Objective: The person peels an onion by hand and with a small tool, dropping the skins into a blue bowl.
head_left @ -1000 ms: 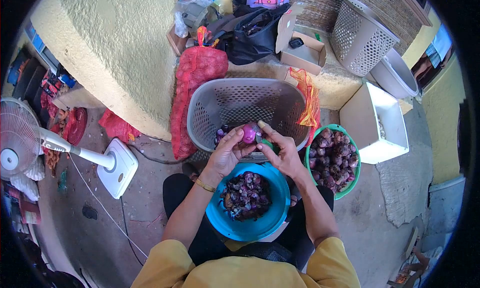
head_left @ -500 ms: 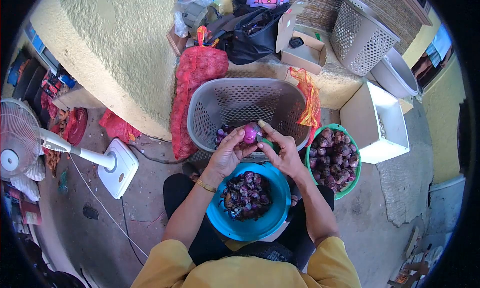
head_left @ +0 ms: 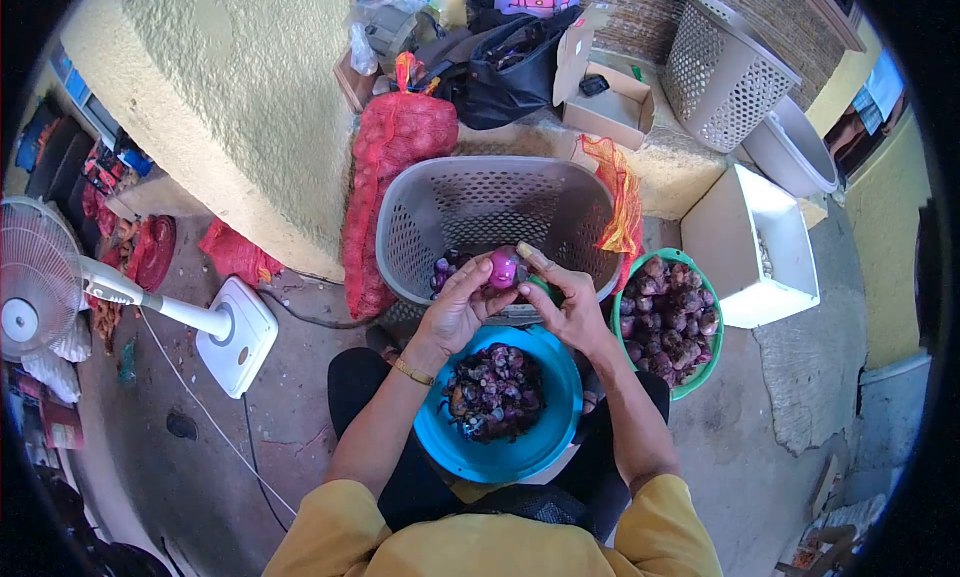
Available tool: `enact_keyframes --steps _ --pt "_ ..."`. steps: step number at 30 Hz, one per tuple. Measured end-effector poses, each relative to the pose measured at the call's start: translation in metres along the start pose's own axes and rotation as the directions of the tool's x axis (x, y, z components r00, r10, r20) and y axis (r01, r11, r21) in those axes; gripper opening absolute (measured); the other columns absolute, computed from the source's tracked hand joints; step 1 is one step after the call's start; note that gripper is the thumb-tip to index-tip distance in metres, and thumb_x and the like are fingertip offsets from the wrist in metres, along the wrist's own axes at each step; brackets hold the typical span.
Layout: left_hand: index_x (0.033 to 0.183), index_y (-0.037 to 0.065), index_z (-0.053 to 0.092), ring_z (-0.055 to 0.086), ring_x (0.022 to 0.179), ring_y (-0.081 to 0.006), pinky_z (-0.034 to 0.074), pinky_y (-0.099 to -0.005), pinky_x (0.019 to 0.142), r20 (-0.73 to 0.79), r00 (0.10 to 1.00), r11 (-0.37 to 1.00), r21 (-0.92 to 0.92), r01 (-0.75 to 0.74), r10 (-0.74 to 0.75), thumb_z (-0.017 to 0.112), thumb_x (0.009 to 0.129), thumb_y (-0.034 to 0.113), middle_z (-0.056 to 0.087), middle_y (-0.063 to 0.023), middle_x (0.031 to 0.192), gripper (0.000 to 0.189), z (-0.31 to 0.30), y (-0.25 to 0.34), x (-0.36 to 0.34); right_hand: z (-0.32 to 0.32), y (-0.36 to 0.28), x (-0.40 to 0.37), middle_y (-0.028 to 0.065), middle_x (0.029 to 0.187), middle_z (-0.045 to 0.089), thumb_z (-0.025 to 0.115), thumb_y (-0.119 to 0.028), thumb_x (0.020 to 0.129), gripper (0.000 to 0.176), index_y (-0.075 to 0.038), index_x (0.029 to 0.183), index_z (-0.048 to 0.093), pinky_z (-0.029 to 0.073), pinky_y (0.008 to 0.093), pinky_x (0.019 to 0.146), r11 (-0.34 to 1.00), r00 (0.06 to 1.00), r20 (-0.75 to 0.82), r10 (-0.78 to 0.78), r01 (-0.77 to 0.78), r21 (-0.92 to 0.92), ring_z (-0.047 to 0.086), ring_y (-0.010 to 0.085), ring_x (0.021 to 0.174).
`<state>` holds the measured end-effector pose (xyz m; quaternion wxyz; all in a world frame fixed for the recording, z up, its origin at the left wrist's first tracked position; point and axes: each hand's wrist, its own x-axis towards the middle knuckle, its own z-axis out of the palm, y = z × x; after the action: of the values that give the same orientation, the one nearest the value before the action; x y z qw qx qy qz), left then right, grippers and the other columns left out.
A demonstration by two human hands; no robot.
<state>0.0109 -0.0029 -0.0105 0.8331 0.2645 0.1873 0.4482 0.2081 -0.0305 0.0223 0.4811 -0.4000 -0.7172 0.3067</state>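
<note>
A shiny purple-red onion (head_left: 504,267) is held up between the fingertips of my left hand (head_left: 458,302), over the near rim of a grey perforated basket (head_left: 590,187). My right hand (head_left: 566,302) is closed around a small knife with a green handle (head_left: 541,283); its blade is mostly hidden by the fingers and onion. The right fingertips are at the onion's right side. Several smooth purple onions (head_left: 440,271) lie inside the grey basket. Below my hands, between my legs, a blue basin (head_left: 432,432) holds a heap of dark onion skins and scraps (head_left: 495,392).
To the right, a green basin (head_left: 714,352) is full of unpeeled onions (head_left: 668,322). A red net sack (head_left: 395,147) of onions leans at the basket's left. A standing fan (head_left: 30,297) with a white base is at far left. A white box (head_left: 745,247) stands at right.
Both hands stay over the basket's near rim with the onion. The knife's green handle shows less, and the dark blade seen beside the onion earlier is now mostly hidden.
</note>
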Motion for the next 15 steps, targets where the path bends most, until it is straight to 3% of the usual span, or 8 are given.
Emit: enact_keyframes --steps 15 --pt "0.131 0.005 0.054 0.068 0.103 -0.0166 0.06 -0.0306 0.092 0.02 1.0 1.0 -0.018 -0.001 0.001 0.054 0.104 0.025 0.065 -0.0071 0.118 0.034 -0.0024 -0.0017 0.0022 0.0008 0.0015 0.0002 0.0235 0.126 0.065 0.07 -0.008 0.09 0.046 0.002 0.134 0.058 0.049 0.0365 0.098 1.0 1.0 0.005 -0.007 0.007 0.016 0.065 0.0302 0.117"
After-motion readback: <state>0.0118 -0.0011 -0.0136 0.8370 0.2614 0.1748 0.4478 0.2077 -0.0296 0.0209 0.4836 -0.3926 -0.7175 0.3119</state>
